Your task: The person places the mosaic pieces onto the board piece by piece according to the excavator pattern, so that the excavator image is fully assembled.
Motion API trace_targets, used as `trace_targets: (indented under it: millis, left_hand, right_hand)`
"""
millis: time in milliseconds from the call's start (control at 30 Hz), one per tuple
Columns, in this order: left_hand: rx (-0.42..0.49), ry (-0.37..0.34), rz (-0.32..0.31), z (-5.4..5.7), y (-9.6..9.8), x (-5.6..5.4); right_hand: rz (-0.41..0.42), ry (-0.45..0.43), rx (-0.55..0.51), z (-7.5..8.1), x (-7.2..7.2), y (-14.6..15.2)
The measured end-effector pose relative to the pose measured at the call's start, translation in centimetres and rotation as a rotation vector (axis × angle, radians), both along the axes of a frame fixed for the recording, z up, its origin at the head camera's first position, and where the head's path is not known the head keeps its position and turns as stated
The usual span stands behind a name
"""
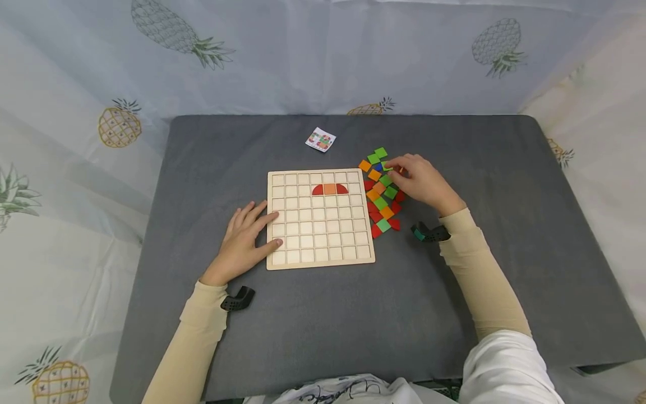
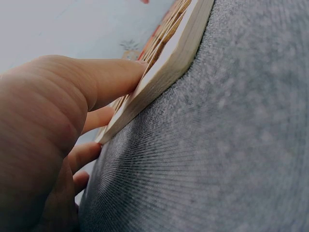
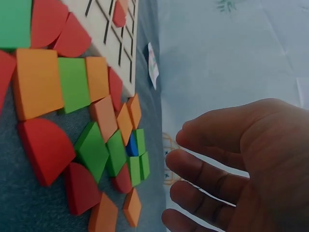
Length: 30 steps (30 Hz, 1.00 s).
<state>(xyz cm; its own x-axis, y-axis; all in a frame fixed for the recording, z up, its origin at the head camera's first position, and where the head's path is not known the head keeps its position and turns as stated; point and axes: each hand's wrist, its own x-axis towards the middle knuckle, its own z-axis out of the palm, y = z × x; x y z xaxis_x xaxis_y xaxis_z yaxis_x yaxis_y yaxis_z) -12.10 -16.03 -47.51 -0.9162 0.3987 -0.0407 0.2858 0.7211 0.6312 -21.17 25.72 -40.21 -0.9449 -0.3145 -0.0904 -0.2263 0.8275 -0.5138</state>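
Observation:
My left hand (image 1: 239, 247) rests at the left edge of a wooden grid board (image 1: 305, 227), fingers spread, with the thumb and a fingertip touching its frame. In the left wrist view the thumb (image 2: 116, 79) lies against the board's rim. On the grid, an orange square (image 1: 330, 189) sits between two red quarter-round tiles (image 1: 317, 189) in the upper right part. My right hand (image 1: 424, 182) hovers over the loose tiles at the board's right, fingers loosely bent. The right wrist view shows nothing between those fingers (image 3: 198, 164); a red quarter-round tile (image 3: 46, 150) lies nearby.
Loose green (image 1: 381, 203), orange (image 1: 365, 165), red and blue tiles lie along the board's right side, some overlapping in view. A small printed card (image 1: 320, 139) lies beyond the board. The grey table (image 1: 323, 320) meets a pineapple-print curtain (image 1: 282, 67) at the back.

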Motion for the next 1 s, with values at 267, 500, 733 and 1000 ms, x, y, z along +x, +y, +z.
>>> trace_targets:
  millis: [267,500,733,1000]
  left_hand:
    - [0.000,-0.003,0.009,-0.1,-0.2,0.4]
    - [-0.005,-0.009,0.010,-0.2,-0.1,0.7]
    - [0.010,-0.001,0.001,-0.2,-0.1,0.3]
    - [0.002,0.001,-0.004,-0.1,0.1,-0.1]
  right_hand:
    - [0.087,0.054,0.063,-1.7,-0.6,0.0]
    - [0.079,0.008,0.171,-2.7,-0.8,-0.2]
    - [0.039,-0.010,0.214,-3.0,-0.9,-0.3]
    - [0.001,-0.004,0.246,-2.6,-1.0,-0.4]
